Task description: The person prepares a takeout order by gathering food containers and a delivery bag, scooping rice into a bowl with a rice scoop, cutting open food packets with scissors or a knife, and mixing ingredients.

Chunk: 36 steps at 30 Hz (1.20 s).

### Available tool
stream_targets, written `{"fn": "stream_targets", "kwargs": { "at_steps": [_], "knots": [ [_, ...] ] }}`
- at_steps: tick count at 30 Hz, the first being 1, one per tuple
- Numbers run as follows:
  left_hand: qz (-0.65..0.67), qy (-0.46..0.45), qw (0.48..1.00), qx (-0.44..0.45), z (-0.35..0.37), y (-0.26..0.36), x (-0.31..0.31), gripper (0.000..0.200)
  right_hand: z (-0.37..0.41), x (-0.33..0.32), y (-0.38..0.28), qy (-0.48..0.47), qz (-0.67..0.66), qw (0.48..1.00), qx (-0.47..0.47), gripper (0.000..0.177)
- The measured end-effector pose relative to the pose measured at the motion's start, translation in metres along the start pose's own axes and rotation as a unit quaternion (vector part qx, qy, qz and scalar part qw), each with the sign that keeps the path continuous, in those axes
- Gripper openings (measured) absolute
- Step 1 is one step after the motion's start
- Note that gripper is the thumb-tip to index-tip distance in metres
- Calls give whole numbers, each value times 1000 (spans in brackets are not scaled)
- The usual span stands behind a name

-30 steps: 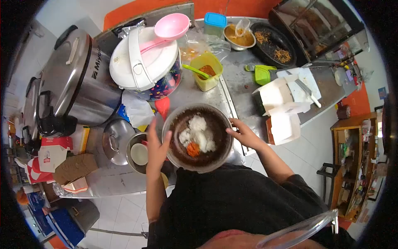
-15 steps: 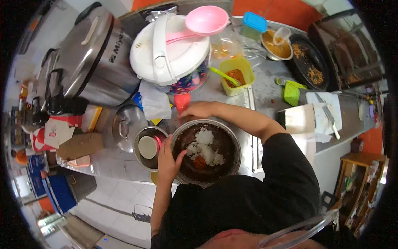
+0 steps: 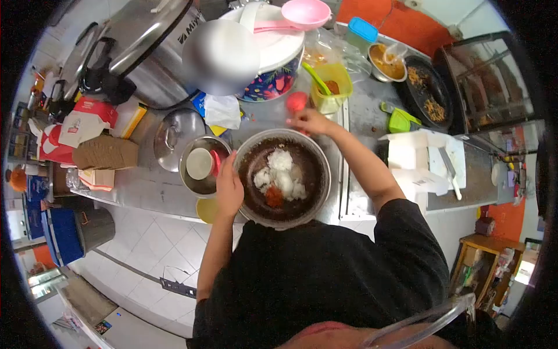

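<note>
Gripping bowl [image 3: 327, 174] rim with left hand [image 3: 228, 189], right hand [image 3: 311, 121] grasping red scoop [image 3: 296, 102], head pointing away from body

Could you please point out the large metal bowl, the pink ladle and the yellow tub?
large metal bowl [image 3: 314, 174]: head view, bare inner wall, right side.
pink ladle [image 3: 306, 13]: head view, middle of its scoop.
yellow tub [image 3: 334, 102]: head view, its near outer wall.

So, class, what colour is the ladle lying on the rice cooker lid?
Pink. The ladle shows best in the head view, at the top centre.
</note>
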State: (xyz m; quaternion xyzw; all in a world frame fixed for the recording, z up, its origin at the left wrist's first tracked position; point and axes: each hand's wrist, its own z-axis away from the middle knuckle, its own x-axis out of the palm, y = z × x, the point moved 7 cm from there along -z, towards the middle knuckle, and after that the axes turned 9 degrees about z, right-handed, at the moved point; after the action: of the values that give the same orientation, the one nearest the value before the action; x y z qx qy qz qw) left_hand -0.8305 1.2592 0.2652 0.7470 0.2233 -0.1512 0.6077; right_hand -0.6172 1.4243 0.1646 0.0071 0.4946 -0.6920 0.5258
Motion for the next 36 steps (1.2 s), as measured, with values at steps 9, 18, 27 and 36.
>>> {"fn": "stream_targets", "kwargs": {
  "at_steps": [9,18,27,36],
  "knots": [
    [81,80,992,-49,40,2,17,46,143,-48,-66,157,339,926,51,47],
    [38,4,996,-77,-7,-28,32,32,225,3,-119,153,447,881,-9,15],
    [42,-31,997,-50,-16,-18,35,27,176,134,-102,-47,405,908,98,16],
    [46,-35,998,-35,-17,-16,36,26,181,103,-84,-10,461,873,158,16]
  ]
}}
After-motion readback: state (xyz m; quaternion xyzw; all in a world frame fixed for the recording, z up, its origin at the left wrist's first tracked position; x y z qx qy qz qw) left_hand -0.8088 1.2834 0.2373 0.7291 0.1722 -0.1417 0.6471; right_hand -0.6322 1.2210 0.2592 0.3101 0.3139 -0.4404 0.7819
